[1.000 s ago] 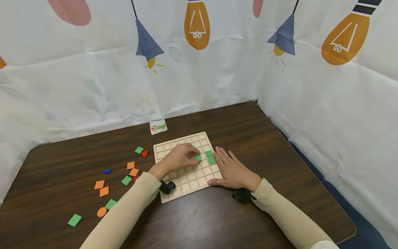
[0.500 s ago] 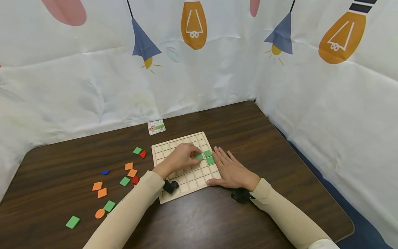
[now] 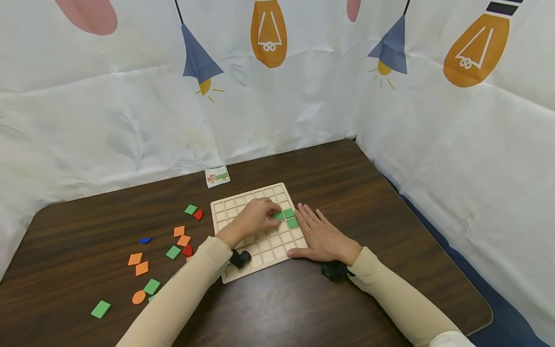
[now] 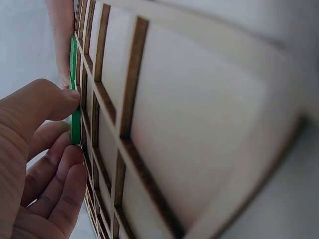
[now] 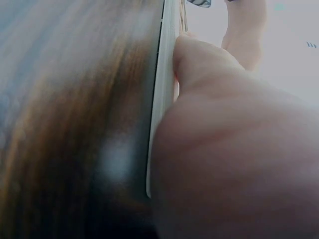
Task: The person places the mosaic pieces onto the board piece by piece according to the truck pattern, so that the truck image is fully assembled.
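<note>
A pale wooden grid board (image 3: 273, 244) lies on the table. My left hand (image 3: 253, 217) reaches over it, thumb and fingers pinching a green square tile (image 3: 279, 216) at one of its cells. In the left wrist view, the green tile (image 4: 76, 128) shows edge-on between thumb and fingers. Two more green squares, a far one (image 3: 289, 212) and a nearer one (image 3: 292, 222), sit in cells just right of it. My right hand (image 3: 325, 238) rests flat along the board's right edge, fingers straight, its thumb at the near right corner.
Left of the board lie loose pieces: green squares (image 3: 173, 252), orange diamonds (image 3: 141, 268), an orange circle (image 3: 138, 297), red pieces (image 3: 198, 214) and a blue one (image 3: 145, 240). A small pattern card (image 3: 217, 177) lies behind, near the curtain (image 3: 277, 106).
My left hand has moved slightly right with the green tile, which now sits right beside the two other green tiles. The right hand stays at the board's edge. The head view shifts a little.
</note>
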`<state>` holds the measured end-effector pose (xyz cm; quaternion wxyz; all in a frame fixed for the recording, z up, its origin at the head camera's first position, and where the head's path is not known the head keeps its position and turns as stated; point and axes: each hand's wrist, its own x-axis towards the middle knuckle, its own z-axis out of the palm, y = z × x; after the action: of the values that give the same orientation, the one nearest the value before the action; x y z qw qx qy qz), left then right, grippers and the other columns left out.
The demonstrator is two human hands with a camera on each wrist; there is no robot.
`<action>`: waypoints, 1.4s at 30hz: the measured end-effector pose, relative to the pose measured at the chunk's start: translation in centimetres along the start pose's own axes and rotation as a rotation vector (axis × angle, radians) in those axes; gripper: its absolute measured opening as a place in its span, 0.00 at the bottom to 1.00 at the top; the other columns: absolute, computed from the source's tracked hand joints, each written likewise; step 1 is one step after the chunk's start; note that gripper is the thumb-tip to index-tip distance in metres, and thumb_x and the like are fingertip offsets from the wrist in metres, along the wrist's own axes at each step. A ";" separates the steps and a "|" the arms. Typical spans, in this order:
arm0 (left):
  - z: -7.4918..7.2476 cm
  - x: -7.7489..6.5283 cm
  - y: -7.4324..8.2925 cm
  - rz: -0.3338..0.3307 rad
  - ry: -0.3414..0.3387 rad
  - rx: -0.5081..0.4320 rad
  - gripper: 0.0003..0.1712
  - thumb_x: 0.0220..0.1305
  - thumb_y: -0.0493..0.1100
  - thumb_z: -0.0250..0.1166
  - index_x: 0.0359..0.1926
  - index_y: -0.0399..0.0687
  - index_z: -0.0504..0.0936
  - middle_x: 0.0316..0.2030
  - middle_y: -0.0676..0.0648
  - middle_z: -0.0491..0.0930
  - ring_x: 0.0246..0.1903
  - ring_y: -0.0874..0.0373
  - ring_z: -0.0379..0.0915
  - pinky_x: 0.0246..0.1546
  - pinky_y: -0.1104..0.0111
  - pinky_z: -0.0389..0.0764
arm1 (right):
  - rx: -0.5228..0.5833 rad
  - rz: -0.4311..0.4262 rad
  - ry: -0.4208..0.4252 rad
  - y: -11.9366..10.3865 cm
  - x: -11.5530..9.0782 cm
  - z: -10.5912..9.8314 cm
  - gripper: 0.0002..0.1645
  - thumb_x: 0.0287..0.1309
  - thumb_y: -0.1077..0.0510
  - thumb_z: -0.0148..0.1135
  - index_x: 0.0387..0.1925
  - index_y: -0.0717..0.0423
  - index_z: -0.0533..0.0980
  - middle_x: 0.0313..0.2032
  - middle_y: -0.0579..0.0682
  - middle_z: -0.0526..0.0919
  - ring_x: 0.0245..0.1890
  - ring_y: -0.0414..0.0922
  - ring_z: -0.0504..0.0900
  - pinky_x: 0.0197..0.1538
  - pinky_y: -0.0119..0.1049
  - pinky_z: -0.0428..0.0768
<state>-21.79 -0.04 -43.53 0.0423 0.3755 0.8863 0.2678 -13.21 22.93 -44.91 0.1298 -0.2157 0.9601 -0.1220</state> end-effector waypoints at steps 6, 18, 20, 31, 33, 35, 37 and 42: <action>-0.1 -0.2 -0.1 -0.021 -0.016 -0.007 0.17 0.63 0.41 0.70 0.51 0.41 0.89 0.44 0.44 0.89 0.42 0.54 0.86 0.47 0.60 0.87 | -0.005 -0.003 -0.004 -0.2 0.2 -0.1 0.69 0.63 0.17 0.48 0.83 0.57 0.38 0.84 0.58 0.36 0.86 0.54 0.35 0.84 0.59 0.44; -0.5 -0.4 -0.4 -0.033 -0.031 0.002 0.19 0.64 0.42 0.69 0.54 0.41 0.88 0.46 0.44 0.89 0.45 0.53 0.86 0.50 0.60 0.87 | 0.000 -0.004 -0.003 -0.4 0.4 -0.2 0.69 0.62 0.17 0.48 0.83 0.57 0.38 0.84 0.57 0.35 0.86 0.54 0.35 0.84 0.59 0.44; -0.7 -0.5 -0.4 -0.033 -0.027 0.011 0.19 0.64 0.42 0.69 0.54 0.41 0.88 0.46 0.44 0.89 0.44 0.53 0.86 0.49 0.60 0.86 | -0.001 -0.003 -0.003 -0.4 0.4 -0.2 0.69 0.62 0.17 0.48 0.83 0.57 0.38 0.84 0.57 0.35 0.85 0.54 0.35 0.84 0.59 0.44; -1.8 -1.8 -1.0 -0.015 0.003 0.037 0.16 0.65 0.41 0.69 0.52 0.40 0.89 0.44 0.44 0.89 0.42 0.53 0.85 0.47 0.59 0.86 | -0.018 -0.003 0.004 -0.2 0.4 0.3 0.69 0.62 0.16 0.48 0.83 0.57 0.39 0.84 0.58 0.37 0.86 0.55 0.37 0.84 0.60 0.46; -2.0 -2.1 -1.2 -0.018 0.005 0.041 0.16 0.65 0.42 0.69 0.52 0.40 0.89 0.44 0.44 0.89 0.42 0.53 0.85 0.47 0.59 0.86 | -0.016 -0.001 0.005 -0.3 0.3 0.3 0.69 0.62 0.17 0.48 0.83 0.58 0.39 0.84 0.58 0.37 0.86 0.55 0.37 0.84 0.60 0.46; -2.2 -2.5 -1.4 -0.026 0.005 0.041 0.16 0.66 0.42 0.70 0.52 0.41 0.89 0.44 0.44 0.89 0.42 0.54 0.85 0.47 0.59 0.86 | -0.017 0.003 0.005 -0.3 0.2 0.3 0.69 0.62 0.16 0.48 0.83 0.58 0.39 0.84 0.58 0.37 0.86 0.54 0.37 0.84 0.59 0.46; -2.4 -2.8 -1.6 -0.035 0.007 0.041 0.16 0.66 0.42 0.69 0.52 0.41 0.89 0.44 0.45 0.89 0.42 0.54 0.84 0.47 0.59 0.85 | -0.019 0.006 0.005 -0.4 0.2 0.3 0.69 0.62 0.16 0.48 0.83 0.57 0.39 0.84 0.58 0.37 0.86 0.54 0.37 0.84 0.59 0.46; -3.1 -3.8 -2.3 -0.066 0.010 0.041 0.17 0.65 0.42 0.68 0.53 0.41 0.89 0.44 0.45 0.88 0.42 0.54 0.83 0.46 0.59 0.85 | -0.023 0.007 0.000 -0.3 0.1 0.3 0.69 0.62 0.16 0.47 0.83 0.57 0.38 0.84 0.57 0.36 0.86 0.54 0.36 0.84 0.59 0.45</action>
<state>-21.44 -5.32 -42.56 0.0388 0.3455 0.9038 0.2498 -13.06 22.53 -45.13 0.1279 -0.2140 0.9621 -0.1107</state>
